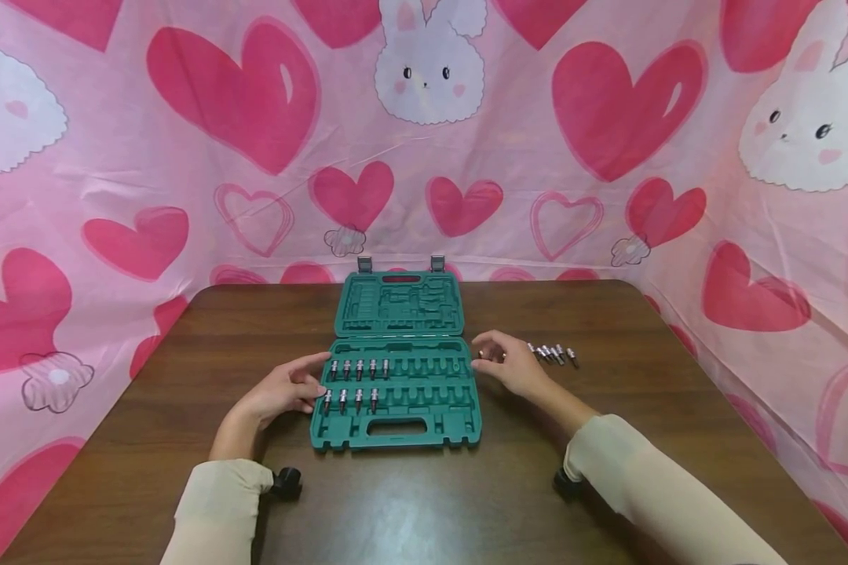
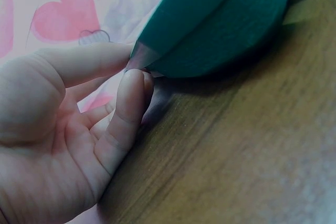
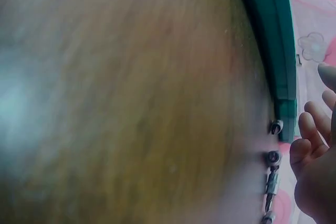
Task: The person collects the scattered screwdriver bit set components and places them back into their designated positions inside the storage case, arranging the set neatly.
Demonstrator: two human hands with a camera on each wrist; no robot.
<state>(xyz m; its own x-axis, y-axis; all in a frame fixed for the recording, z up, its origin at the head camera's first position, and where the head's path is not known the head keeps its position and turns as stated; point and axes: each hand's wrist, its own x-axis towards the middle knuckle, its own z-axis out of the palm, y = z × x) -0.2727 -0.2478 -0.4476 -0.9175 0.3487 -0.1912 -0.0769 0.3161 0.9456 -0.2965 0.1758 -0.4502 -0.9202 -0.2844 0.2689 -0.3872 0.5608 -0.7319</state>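
Observation:
A green tool case (image 1: 396, 428) lies unfolded on the table, its lid tipped back at the far side. Short silver-and-dark socket bits (image 1: 359, 369) fill the left slots of both rows; the right slots look bare. My left hand (image 1: 283, 386) holds the case's left edge, the thumb on top; in the left wrist view, the thumb and curled fingers meet at the green side. Just off the case's right side hovers my right hand (image 1: 510, 367), fingers loosely bent, nothing visibly gripped. Beyond it lie several loose socket bits (image 1: 558, 353), some partly behind the hand.
The brown wooden table (image 1: 424, 502) is bordered by a pink cloth (image 1: 509, 149) with hearts and rabbits. Two grey latches (image 1: 364, 265) stick up from the lid's far edge. Black wrist cameras (image 1: 286, 484) sit beneath the sleeves.

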